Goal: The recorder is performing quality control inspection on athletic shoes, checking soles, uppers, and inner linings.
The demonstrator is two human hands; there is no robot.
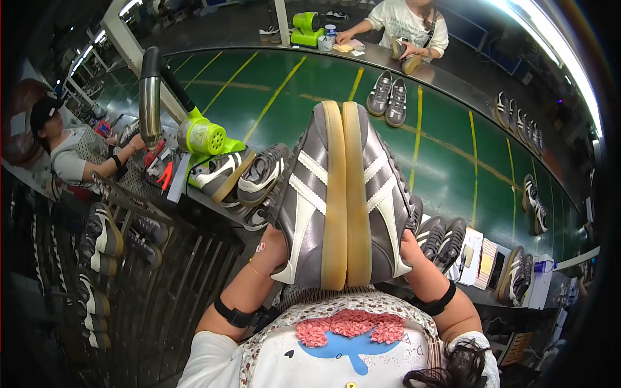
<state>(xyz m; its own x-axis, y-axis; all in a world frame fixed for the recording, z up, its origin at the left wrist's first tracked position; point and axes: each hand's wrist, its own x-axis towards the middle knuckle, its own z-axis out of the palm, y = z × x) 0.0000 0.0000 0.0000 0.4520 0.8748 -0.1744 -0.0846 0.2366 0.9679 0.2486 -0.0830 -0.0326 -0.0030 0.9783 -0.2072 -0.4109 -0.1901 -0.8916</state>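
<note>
Two dark metallic-grey sneakers with white stripes are raised upright before me, toes up, their tan gum soles side by side and touching. My left hand (pixel 277 242) holds the left sneaker (pixel 304 213) from its outer side near the heel. On the opposite side my right hand (pixel 409 246) has hold of the right sneaker (pixel 377 207). The uppers hide the fingers of both hands, so I cannot make out whether they reach inside the shoes.
A green conveyor belt (pixel 284 103) with yellow lines runs behind, carrying a pair of sneakers (pixel 387 98). Left stand a bright green heat blower (pixel 206 137) and more sneakers (pixel 262 173). Racked shoes (pixel 100 239) hang lower left. Co-workers sit at far left and across the belt.
</note>
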